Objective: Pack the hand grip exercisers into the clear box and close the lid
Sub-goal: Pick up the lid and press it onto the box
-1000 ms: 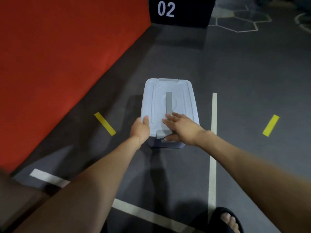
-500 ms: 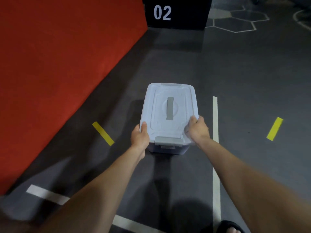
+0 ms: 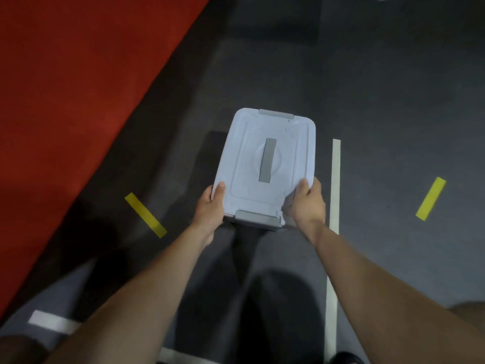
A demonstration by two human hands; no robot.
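Under me lies a dark grey floor (image 3: 380, 82), matte and dimly lit. A broad red mat (image 3: 78, 88) fills the upper left, its edge running on a slant from the top centre down toward the lower left corner. White tape lines (image 3: 335, 179) mark the grey: one long strip runs straight away from me on my right, and another crosses near the bottom, meeting it at an angle. Two short yellow tape strips sit well apart, one on my left (image 3: 145, 214) near the mat's edge, one far on my right (image 3: 431, 198). Soft dark shadows pool on the grey in the lower middle.
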